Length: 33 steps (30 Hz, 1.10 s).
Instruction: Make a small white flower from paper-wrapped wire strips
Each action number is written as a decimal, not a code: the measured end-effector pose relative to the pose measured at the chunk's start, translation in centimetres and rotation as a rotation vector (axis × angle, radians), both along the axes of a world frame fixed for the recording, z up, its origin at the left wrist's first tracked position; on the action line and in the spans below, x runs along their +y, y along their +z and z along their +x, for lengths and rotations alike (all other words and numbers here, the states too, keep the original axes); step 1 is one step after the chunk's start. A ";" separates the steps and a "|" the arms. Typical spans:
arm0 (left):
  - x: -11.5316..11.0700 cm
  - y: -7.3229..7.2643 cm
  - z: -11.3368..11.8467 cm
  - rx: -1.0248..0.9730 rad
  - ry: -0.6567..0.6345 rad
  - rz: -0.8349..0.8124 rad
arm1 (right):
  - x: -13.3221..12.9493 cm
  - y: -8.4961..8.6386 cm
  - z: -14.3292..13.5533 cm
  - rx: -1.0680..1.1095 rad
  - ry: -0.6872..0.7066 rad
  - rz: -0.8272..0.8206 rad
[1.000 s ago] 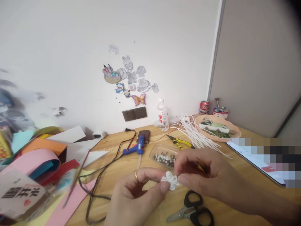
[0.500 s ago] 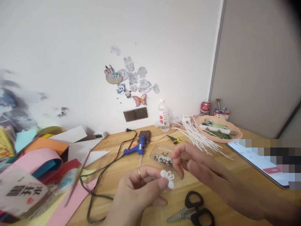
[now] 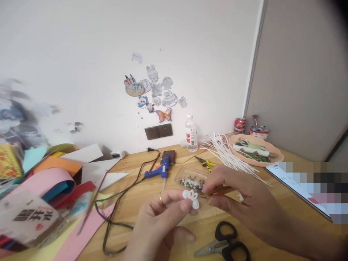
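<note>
My left hand (image 3: 165, 217) pinches a small white coiled ornament (image 3: 191, 199) with loops between thumb and forefinger. Just right of it, my right hand (image 3: 239, 195) has its thumb and fingers closed around something thin that I cannot make out; a small white bit (image 3: 240, 197) shows beside its palm. Behind the hands lies a clear tray (image 3: 181, 173) of green, white and metallic beads, its right part hidden by my right hand. Black-handled scissors (image 3: 227, 244) lie partly open on the wooden table (image 3: 146, 197) below my hands.
A blue glue gun (image 3: 159, 171) and black cord (image 3: 119, 195) lie left of the tray. Behind are yellow-black pliers (image 3: 206, 164), a bottle (image 3: 191, 136), white strips (image 3: 227, 154) and a pink plate (image 3: 278, 156). A phone (image 3: 296, 188) lies right; coloured paper (image 3: 57, 165) is piled left.
The fingers of my right hand have closed from a looser, spread pose, near the ornament. My left hand still holds the ornament, now tilted slightly differently. The view has shifted a little.
</note>
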State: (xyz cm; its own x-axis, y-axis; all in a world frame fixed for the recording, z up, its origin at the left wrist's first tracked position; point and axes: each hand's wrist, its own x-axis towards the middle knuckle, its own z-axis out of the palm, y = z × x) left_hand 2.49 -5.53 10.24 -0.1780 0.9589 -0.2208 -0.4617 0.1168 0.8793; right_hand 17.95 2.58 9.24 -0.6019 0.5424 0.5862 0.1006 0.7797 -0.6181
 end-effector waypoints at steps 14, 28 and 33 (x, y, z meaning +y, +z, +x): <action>0.3 0.1 0.1 -0.045 -0.077 -0.064 | -0.5 0.2 0.2 0.031 0.081 0.031; 0.1 -0.2 0.4 -0.043 -0.057 -0.072 | -0.3 0.9 0.7 -0.053 0.213 -0.404; 0.2 -0.3 0.4 -0.027 -0.081 -0.024 | 0.3 1.1 0.6 -0.062 0.295 -0.533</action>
State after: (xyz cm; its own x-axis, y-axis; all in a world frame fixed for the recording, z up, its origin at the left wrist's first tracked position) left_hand 2.89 -5.35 9.92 -0.0935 0.9644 -0.2473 -0.4735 0.1754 0.8631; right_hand 18.54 2.92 10.37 -0.7958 0.5564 0.2391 -0.0240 0.3656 -0.9305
